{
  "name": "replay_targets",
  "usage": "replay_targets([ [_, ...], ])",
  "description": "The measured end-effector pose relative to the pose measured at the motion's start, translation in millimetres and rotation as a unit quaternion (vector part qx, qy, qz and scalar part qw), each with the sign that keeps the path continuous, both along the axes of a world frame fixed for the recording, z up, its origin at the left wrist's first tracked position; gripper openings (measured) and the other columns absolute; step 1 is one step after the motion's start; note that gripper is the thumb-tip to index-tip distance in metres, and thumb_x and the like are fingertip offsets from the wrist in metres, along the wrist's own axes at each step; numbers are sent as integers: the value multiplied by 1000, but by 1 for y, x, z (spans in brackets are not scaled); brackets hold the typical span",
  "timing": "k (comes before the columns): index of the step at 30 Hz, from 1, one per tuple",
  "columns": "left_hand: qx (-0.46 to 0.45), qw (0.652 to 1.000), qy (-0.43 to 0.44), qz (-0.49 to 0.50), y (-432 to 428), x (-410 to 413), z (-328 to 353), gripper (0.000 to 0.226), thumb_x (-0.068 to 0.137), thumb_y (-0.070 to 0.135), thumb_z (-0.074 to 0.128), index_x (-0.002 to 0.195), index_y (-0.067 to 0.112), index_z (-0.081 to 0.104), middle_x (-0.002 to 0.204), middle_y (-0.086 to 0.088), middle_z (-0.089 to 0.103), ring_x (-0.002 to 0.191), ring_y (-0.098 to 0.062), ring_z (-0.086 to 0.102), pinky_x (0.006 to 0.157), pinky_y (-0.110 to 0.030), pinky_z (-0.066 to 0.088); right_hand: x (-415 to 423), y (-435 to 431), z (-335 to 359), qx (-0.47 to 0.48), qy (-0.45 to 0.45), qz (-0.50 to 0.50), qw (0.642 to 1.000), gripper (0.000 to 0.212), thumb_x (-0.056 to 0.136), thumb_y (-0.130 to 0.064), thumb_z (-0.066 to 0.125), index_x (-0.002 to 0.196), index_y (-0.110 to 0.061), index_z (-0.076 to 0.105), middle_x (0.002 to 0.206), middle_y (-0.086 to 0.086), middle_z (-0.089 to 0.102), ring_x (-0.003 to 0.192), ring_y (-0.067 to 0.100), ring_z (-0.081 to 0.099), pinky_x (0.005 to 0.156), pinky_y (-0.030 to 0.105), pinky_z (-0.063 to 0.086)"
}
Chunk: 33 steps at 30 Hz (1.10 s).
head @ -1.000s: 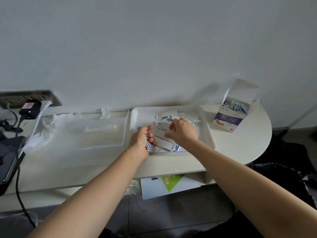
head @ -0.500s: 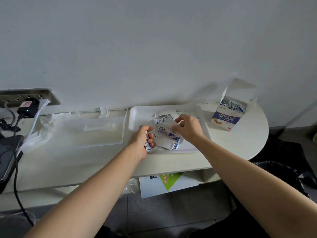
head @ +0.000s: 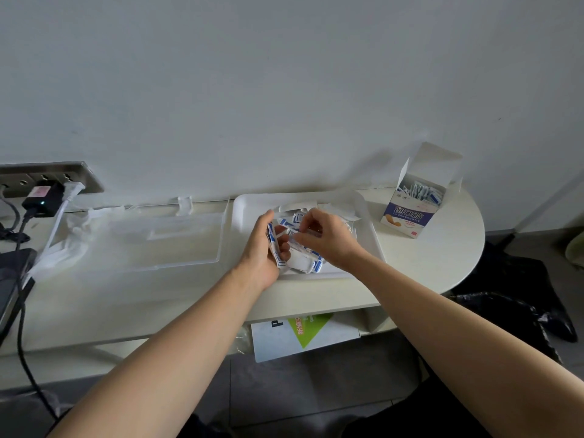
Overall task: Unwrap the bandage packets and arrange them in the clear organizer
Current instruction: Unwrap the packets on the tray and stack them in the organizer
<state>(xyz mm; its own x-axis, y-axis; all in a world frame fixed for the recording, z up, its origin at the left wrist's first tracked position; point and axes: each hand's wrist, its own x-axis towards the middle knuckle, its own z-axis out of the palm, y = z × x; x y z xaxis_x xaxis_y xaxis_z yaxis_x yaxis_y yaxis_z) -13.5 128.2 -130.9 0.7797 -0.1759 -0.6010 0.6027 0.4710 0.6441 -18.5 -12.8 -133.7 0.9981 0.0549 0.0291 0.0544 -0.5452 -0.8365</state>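
1. Over the white tray (head: 249, 210), the left hand (head: 257, 252) curls its fingers round a stack of bandage packets (head: 273, 246), likely to hold them gathered.
2. The right hand (head: 330, 240) pinches one packet (head: 297, 242), seemingly to sort it.
3. The clear organizer (head: 170, 238) sits on the tabletop (head: 426, 257) just left of the tray, within easy reach.

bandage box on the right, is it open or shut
Open. The bandage box has its lid flap standing up, and blue-and-white packets show inside.

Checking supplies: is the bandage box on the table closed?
No, the bandage box stands with its lid flipped up, packets showing inside.
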Motion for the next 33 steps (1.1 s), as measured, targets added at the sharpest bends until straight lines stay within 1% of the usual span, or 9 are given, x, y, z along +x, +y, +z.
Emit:
replay_targets([
  [5,4,999,-50,-13,-2,-5,5,23,90,36,60,81,15,61,69,-1,57,58,-12,50,53,-22,40,-5,7,5,129,65,56,988,15,84,-7,64,97,-10,72,98,10,71,83,12,62,78,26,49],
  [9,23,996,-76,42,-10,-5,8,23,99,21,45,92,14,65,78,-5,68,64,-16,63,55,-25,52,-7,10,7,194,72,51,977,28,85,9,54,104,-8,65,99,10,68,87,15,62,80,27,51],
  [15,4,995,-98,30,-18,-10,13,36,102,25,34,96,17,68,86,-1,72,73,-17,67,61,-28,54,-9,2,7,264,93,-26,960,31,77,10,69,91,-14,55,85,5,61,75,16,60,67,25,53],
  [19,-10,996,-90,-2,-28,-16,13,32,102,35,37,86,19,60,87,-5,68,75,-20,65,65,-32,53,-12,-6,8,296,99,-7,950,31,77,13,68,101,-1,55,79,8,64,68,12,63,62,21,51],
  [22,31,995,-96,12,-38,-17,11,33,100,40,41,79,19,55,88,-9,68,80,-24,65,77,-39,52,-14,-8,10,271,113,-5,956,34,81,0,71,111,2,54,90,9,65,75,11,63,61,17,48],
  [25,62,992,-111,25,-46,-16,8,38,100,44,39,76,18,51,84,-9,67,76,-26,66,63,-36,54,-17,-15,13,223,177,36,958,32,86,-18,70,111,-8,55,97,11,65,80,15,61,67,24,45],
  [28,48,993,-110,-17,-50,-14,7,37,99,47,39,79,18,52,79,-11,66,73,-28,65,59,-36,53,-20,-29,18,169,185,85,964,11,87,-15,68,96,-15,62,84,3,68,74,13,62,70,27,45],
  [31,139,968,-197,-63,-53,-17,5,17,96,27,53,88,13,58,79,-5,64,73,-20,63,64,-30,53,-17,-53,24,21,100,38,994,8,85,-17,71,85,-10,67,74,2,68,66,12,64,64,28,50],
  [33,270,913,-290,-92,-52,-16,-1,7,90,14,61,94,8,61,84,-1,60,81,-18,59,72,-32,52,-16,-71,25,-131,60,17,989,14,83,-21,72,88,-9,71,78,5,70,74,24,65,63,32,51],
])
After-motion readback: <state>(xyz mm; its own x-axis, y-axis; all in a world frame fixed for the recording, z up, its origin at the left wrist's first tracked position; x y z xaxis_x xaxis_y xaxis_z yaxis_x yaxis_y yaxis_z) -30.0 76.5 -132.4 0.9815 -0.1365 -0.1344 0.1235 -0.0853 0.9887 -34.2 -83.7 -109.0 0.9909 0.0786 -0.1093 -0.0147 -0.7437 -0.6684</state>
